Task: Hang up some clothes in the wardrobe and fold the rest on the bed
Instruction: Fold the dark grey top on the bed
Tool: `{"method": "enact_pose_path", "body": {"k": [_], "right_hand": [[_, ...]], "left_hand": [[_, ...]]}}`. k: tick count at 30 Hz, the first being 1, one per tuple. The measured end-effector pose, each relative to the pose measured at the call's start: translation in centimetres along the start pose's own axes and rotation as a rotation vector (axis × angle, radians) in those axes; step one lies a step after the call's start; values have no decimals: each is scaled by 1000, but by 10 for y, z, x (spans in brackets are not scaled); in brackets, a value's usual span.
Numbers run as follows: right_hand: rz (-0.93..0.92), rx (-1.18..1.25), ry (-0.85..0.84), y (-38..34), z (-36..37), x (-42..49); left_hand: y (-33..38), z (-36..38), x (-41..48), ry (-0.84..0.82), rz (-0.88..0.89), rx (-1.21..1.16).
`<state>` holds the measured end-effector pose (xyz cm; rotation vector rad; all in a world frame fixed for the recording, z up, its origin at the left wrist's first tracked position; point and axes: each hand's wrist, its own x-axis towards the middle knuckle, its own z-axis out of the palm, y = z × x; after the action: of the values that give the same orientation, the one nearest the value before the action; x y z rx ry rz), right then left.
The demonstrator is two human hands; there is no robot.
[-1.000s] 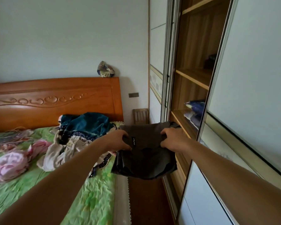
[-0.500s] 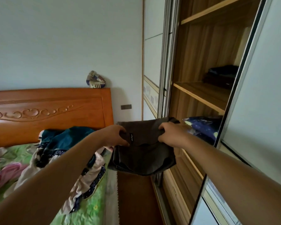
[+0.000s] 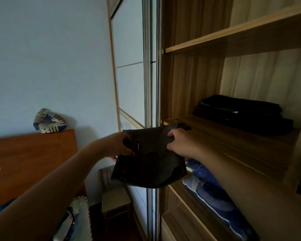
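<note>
I hold a folded dark grey garment (image 3: 149,164) in front of the open wardrobe, at the front edge of its middle wooden shelf (image 3: 233,136). My left hand (image 3: 118,145) grips the garment's left top edge. My right hand (image 3: 179,145) grips its right top edge, close to the shelf lip. The garment's lower half hangs below my hands. A stack of folded black clothes (image 3: 241,115) lies further back on the same shelf.
Blue folded bedding (image 3: 215,193) sits on the shelf below. The sliding wardrobe door (image 3: 130,84) stands to the left of the opening. A wooden headboard (image 3: 30,164) with a patterned object (image 3: 49,121) on top is at left, and a small wooden stool (image 3: 116,202) stands below.
Both hands have carried the dark garment up and to the right, from beside the bed to the middle shelf's edge. My view has turned toward the wardrobe, and the bed has dropped mostly out of sight.
</note>
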<state>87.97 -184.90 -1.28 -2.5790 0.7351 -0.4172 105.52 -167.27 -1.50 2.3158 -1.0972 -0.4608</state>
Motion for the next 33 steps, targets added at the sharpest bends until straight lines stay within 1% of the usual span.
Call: {"method": "enact_pose_path", "body": {"k": [6, 9, 13, 17, 20, 24, 29, 33], "right_hand": [[161, -64, 137, 29, -30, 21], [274, -105, 161, 47, -46, 26], [380, -134, 174, 71, -71, 36], [509, -175, 234, 100, -86, 50], [645, -153, 269, 120, -92, 56], [805, -126, 299, 145, -101, 46], [985, -160, 369, 163, -108, 13], [1184, -308, 345, 165, -106, -1]], "left_hand": [[46, -4, 62, -46, 154, -34], [73, 6, 98, -107, 233, -43], [108, 19, 158, -224, 332, -39], [140, 40, 219, -332, 413, -68], [166, 57, 253, -441, 490, -37], [199, 83, 280, -567, 590, -33], [235, 125, 283, -717, 718, -13], [250, 150, 283, -753, 804, -16]]}}
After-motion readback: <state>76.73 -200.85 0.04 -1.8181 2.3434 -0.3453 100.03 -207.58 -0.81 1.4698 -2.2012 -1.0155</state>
